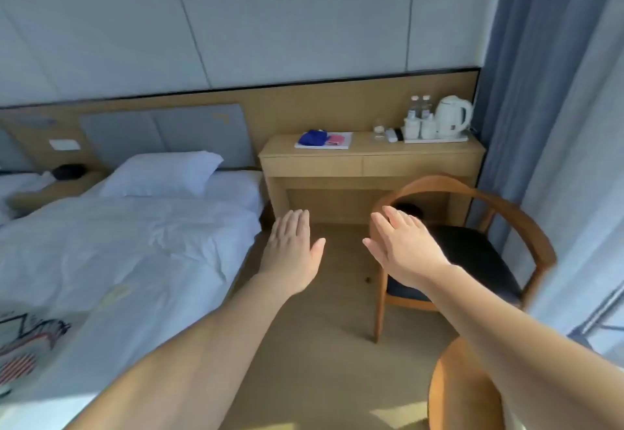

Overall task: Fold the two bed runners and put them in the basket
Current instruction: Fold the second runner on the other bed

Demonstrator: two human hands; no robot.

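bed runner (33, 335) — pale, cartoon print, black-pink lines | lies on bed (135, 244)

Item count, guest room, head view.
The inspector recorded two hands, the left hand (292, 254) and the right hand (405, 250); one patterned bed runner (30, 338); one pillow (162, 173); one desk (364, 146) with two drawers (312, 166); one chair (479, 254); one kettle (450, 115); two water bottles (412, 103).
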